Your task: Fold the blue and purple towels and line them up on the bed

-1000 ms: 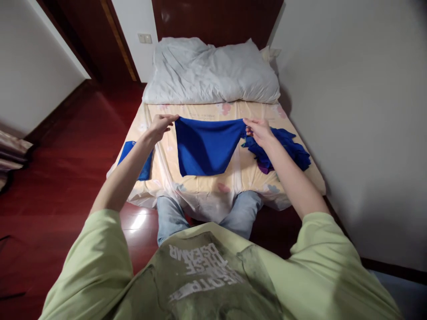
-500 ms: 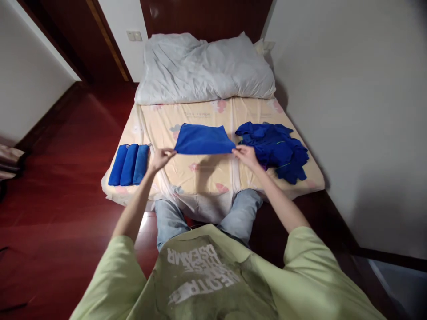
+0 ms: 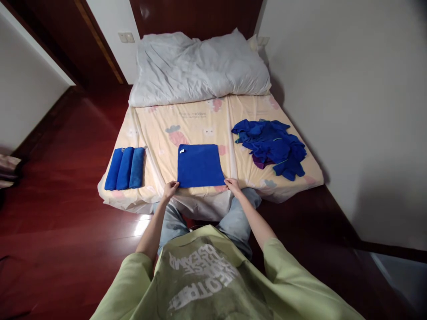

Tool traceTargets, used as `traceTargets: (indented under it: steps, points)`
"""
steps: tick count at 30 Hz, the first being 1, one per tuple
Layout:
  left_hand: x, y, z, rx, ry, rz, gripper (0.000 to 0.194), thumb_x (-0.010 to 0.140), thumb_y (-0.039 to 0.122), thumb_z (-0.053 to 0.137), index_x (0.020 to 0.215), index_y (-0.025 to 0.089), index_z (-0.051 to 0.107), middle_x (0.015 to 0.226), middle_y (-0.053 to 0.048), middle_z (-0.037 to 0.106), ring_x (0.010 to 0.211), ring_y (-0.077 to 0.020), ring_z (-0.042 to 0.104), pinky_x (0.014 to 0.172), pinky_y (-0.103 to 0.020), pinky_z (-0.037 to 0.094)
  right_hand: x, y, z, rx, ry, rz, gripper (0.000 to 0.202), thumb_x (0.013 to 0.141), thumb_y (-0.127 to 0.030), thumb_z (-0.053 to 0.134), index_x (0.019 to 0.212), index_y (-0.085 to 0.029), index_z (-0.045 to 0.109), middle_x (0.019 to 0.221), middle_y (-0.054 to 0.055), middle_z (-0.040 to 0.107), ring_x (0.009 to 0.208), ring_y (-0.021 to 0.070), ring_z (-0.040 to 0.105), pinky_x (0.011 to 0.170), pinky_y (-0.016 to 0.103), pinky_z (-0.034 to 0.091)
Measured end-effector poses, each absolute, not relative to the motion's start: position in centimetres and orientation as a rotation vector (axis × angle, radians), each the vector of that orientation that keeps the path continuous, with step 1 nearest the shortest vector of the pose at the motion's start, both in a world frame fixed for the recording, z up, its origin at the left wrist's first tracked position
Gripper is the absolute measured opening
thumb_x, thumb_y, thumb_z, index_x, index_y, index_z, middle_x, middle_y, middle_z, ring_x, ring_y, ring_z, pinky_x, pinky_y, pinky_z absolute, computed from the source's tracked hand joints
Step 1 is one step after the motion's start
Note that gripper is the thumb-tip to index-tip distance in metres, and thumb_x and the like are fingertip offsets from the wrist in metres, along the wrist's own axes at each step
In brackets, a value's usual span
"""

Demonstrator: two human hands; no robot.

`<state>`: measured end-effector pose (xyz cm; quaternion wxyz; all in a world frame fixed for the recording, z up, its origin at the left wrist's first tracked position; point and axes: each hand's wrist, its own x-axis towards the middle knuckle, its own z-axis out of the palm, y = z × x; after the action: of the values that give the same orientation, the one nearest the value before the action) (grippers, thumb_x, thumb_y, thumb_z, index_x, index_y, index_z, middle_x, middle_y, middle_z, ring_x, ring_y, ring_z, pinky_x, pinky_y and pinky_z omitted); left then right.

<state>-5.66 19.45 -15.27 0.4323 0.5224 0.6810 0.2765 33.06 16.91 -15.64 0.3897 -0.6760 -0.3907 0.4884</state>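
Observation:
A blue towel [image 3: 200, 166] lies spread flat on the bed near its front edge, with a small white tag at its far left corner. My left hand [image 3: 171, 189] pinches the near left corner of this towel. At the near right corner, my right hand [image 3: 232, 185] grips it the same way. Left of the towel, three rolled blue towels [image 3: 124, 169] sit side by side. A crumpled heap of blue cloths [image 3: 271, 144] lies to the right, with a purple piece showing at its lower side.
The bed [image 3: 151, 129] has a pale yellow patterned cover. A bunched white quilt [image 3: 200, 66] lies along its head. A grey-white wall [image 3: 350, 111] runs close on the right. Dark red wooden floor [image 3: 66, 200] stretches out on the left.
Both hands have come down and toward me with the towel. Held up in the air before, it now lies flat on the bed.

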Motion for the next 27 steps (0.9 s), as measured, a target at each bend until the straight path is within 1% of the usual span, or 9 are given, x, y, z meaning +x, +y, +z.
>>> traceTargets:
  steps: [2, 4, 8, 11, 16, 20, 22, 24, 27]
  points:
    - [-6.2, 19.0, -15.2, 1.309, 1.675, 0.690, 0.054, 0.071, 0.071, 0.065, 0.081, 0.018, 0.067, 0.074, -0.005, 0.070, 0.081, -0.0235, 0.069, 0.073, -0.030, 0.052, 33.6, 16.5, -15.4, -1.731, -1.037, 1.264, 0.027, 0.076, -0.045, 0.072, 0.074, -0.020, 0.063, 0.052, -0.005, 0.057, 0.046, 0.0105, 0.052, 0.044, 0.018, 0.039]
    - [-6.7, 18.1, -15.3, 1.322, 1.639, 0.672, 0.054, 0.070, 0.071, 0.065, 0.081, 0.018, 0.067, 0.076, -0.006, 0.071, 0.080, -0.0232, 0.068, 0.074, -0.030, 0.052, 34.0, 15.7, -15.3, -1.737, -1.057, 1.314, 0.024, 0.077, -0.042, 0.072, 0.071, -0.020, 0.063, 0.052, -0.005, 0.057, 0.047, 0.0104, 0.052, 0.043, 0.018, 0.040]
    - [-7.6, 16.4, -15.6, 1.361, 1.608, 0.603, 0.048, 0.070, 0.067, 0.065, 0.083, 0.021, 0.069, 0.082, -0.006, 0.074, 0.085, -0.0260, 0.070, 0.078, -0.032, 0.052, 34.2, 14.2, -15.3, -1.739, -1.033, 1.400, 0.021, 0.077, -0.035, 0.074, 0.069, -0.019, 0.063, 0.063, 0.000, 0.066, 0.056, 0.0119, 0.062, 0.049, 0.017, 0.045]
    - [-7.8, 15.8, -15.2, 1.417, 1.624, 0.556, 0.045, 0.071, 0.066, 0.063, 0.081, 0.022, 0.069, 0.080, -0.006, 0.074, 0.086, -0.0272, 0.071, 0.079, -0.033, 0.053, 34.3, 13.6, -15.2, -1.726, -1.027, 1.436, 0.018, 0.077, -0.031, 0.073, 0.069, -0.018, 0.064, 0.070, 0.001, 0.069, 0.056, 0.0109, 0.064, 0.048, 0.017, 0.045]
    - [-7.8, 15.3, -13.6, 1.508, 1.611, 0.515, 0.044, 0.074, 0.066, 0.062, 0.079, 0.023, 0.070, 0.078, -0.006, 0.073, 0.083, -0.0273, 0.070, 0.080, -0.034, 0.053, 34.7, 13.7, -15.4, -1.724, -1.073, 1.460, 0.012, 0.078, -0.027, 0.072, 0.072, -0.017, 0.068, 0.065, 0.000, 0.068, 0.051, 0.0109, 0.060, 0.047, 0.018, 0.044]
    - [-8.2, 16.1, -12.3, 1.528, 1.609, 0.465, 0.036, 0.076, 0.059, 0.064, 0.079, 0.024, 0.071, 0.084, -0.007, 0.076, 0.086, -0.0291, 0.072, 0.080, -0.035, 0.055, 35.3, 16.0, -15.9, -1.766, -1.122, 1.369, 0.011, 0.078, -0.026, 0.072, 0.072, -0.018, 0.068, 0.064, 0.000, 0.069, 0.053, 0.0135, 0.061, 0.047, 0.020, 0.045]
    - [-8.4, 18.0, -11.8, 1.549, 1.654, 0.498, 0.030, 0.079, 0.053, 0.062, 0.082, 0.024, 0.072, 0.090, -0.008, 0.077, 0.089, -0.0299, 0.073, 0.082, -0.036, 0.055, 35.5, 18.3, -15.8, -1.798, -1.148, 1.222, 0.008, 0.080, -0.025, 0.070, 0.076, -0.018, 0.068, 0.070, 0.002, 0.072, 0.060, 0.0158, 0.065, 0.054, 0.023, 0.051]
    - [-8.4, 21.0, -11.3, 1.600, 1.696, 0.572, 0.027, 0.083, 0.045, 0.059, 0.088, 0.023, 0.073, 0.097, -0.011, 0.077, 0.092, -0.0299, 0.072, 0.084, -0.038, 0.056, 35.6, 21.3, -15.2, -1.778, -1.244, 1.046, 0.007, 0.084, -0.024, 0.066, 0.084, -0.018, 0.070, 0.084, 0.007, 0.077, 0.075, 0.0189, 0.071, 0.068, 0.028, 0.058]
    - [-7.5, 27.2, -10.6, 1.733, 1.666, 0.675, 0.030, 0.088, 0.036, 0.053, 0.097, 0.018, 0.075, 0.105, -0.015, 0.075, 0.093, -0.0292, 0.071, 0.085, -0.039, 0.057, 35.3, 26.6, -14.1, -1.698, -1.501, 0.836, 0.019, 0.092, -0.021, 0.058, 0.102, -0.016, 0.073, 0.107, 0.014, 0.078, 0.097, 0.0229, 0.073, 0.089, 0.034, 0.059]
